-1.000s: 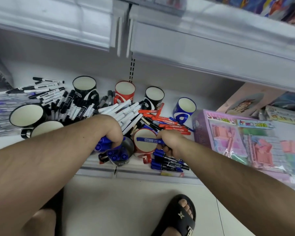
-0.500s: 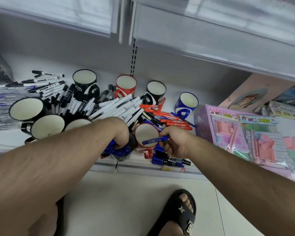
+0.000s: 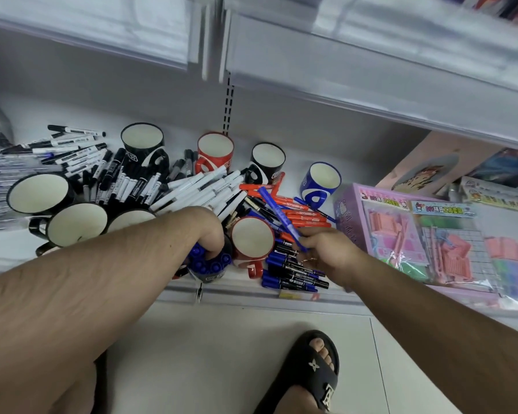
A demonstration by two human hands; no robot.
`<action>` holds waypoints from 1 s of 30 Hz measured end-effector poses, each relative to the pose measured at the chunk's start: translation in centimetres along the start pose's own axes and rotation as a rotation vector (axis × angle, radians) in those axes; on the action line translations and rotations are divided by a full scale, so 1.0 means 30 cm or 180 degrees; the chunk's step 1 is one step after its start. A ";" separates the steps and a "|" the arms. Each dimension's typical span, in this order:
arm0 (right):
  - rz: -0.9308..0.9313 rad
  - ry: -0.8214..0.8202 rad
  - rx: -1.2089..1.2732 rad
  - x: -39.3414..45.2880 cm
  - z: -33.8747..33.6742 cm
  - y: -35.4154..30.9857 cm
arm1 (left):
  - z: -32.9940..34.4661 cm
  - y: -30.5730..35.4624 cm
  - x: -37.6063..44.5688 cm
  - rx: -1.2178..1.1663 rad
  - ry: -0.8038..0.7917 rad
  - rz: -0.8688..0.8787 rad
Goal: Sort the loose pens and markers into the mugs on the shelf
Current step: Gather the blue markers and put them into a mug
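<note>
A: Start nearest us. What are the hands doing?

B: The left hand (image 3: 210, 234) is curled down over a bunch of blue-capped markers (image 3: 205, 261) standing in a dark mug at the shelf's front edge (image 3: 210, 274); its fingers close round their tops. The right hand (image 3: 326, 249) pinches a single blue marker (image 3: 277, 216) between thumb and fingertips, the barrel slanting up and away over the pile.

A: And just beside them?

B: Between the hands stands a red ceramic mug with a white inside (image 3: 251, 240), nothing in it. Under the right hand lies a loose heap of blue and black markers (image 3: 293, 271) on the white shelf (image 3: 18, 249).

A: Farther back?

B: A spread of red markers (image 3: 302, 212), then a fan of white-barrelled pens (image 3: 198, 189), then black-capped markers (image 3: 126, 180) toward the left. Ringing them are unfilled mugs: three black ones at left (image 3: 38, 192), a black one (image 3: 142, 141), a red one (image 3: 215, 149), another black (image 3: 267, 158) and a blue one (image 3: 320, 180) along the back.

A: So how far along?

B: Early, I'd judge. Only the one dark mug holds anything; nearly every pen lies loose. The held blue marker likely joins that bunch.
</note>
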State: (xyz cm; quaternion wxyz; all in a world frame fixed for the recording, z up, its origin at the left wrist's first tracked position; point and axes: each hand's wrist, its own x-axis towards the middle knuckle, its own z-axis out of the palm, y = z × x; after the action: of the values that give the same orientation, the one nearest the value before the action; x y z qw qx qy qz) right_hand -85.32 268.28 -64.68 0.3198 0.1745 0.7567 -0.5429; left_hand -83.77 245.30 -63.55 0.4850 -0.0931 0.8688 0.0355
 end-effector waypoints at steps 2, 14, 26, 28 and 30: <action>0.0005 -0.0227 0.0281 -0.009 -0.037 0.014 | 0.008 -0.007 0.021 -0.0687 -0.0144 -0.0107; -0.0945 -0.0508 -0.1126 -0.047 0.043 0.077 | -0.029 -0.058 0.019 -0.1469 0.1864 0.0119; -0.1533 -0.0040 -0.1778 -0.011 0.108 0.039 | -0.134 -0.022 -0.142 -0.2479 0.0881 0.1884; -0.1583 0.0019 -0.1762 -0.009 0.133 0.036 | -0.128 -0.074 -0.123 -0.1962 0.1088 0.1281; -0.1643 0.0096 -0.1835 -0.009 0.168 0.034 | -0.088 -0.131 -0.104 -0.1389 0.0918 0.0688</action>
State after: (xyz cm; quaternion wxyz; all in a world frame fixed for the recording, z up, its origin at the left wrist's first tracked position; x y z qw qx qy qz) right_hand -83.00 263.95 -66.27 0.1973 -0.1108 0.9019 -0.3679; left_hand -83.59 241.44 -59.40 0.3184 -0.1062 0.9055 0.2595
